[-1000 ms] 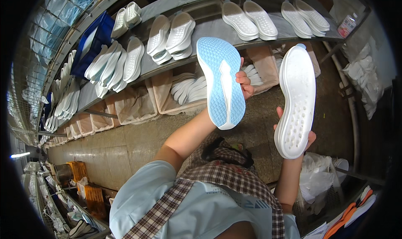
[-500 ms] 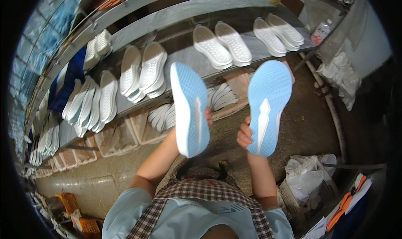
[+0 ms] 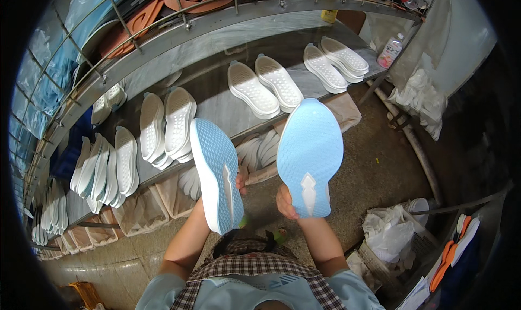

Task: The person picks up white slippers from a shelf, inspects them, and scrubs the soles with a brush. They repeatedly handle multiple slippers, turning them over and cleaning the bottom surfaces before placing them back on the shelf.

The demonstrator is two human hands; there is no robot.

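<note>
My left hand (image 3: 241,181) is closed on a shoe sole (image 3: 216,171) with a white sidewall and a light blue patterned tread, turned partly on edge. Its thumb side is mostly hidden behind the sole. In my right hand (image 3: 286,202), gripped near the heel end, is a matching shoe sole (image 3: 312,152), its blue tread facing me and a white inset along its middle. Both soles are held up in the air, apart from each other, in front of the shelf. White soles in pairs (image 3: 264,87) lie on the grey shelf (image 3: 217,103) beyond them.
More stacked soles (image 3: 103,169) stand at the shelf's left. Lined bins (image 3: 138,212) with soles sit below it. A wire-mesh rack (image 3: 130,38) with orange pieces rises above. A bottle (image 3: 389,50) stands at the shelf's right end; a bag-filled container (image 3: 388,236) is at lower right.
Both hands have shifted left and a little lower in view with their soles. The right sole now tilts its heel away from me more. The view has moved, showing more of the upper rack.
</note>
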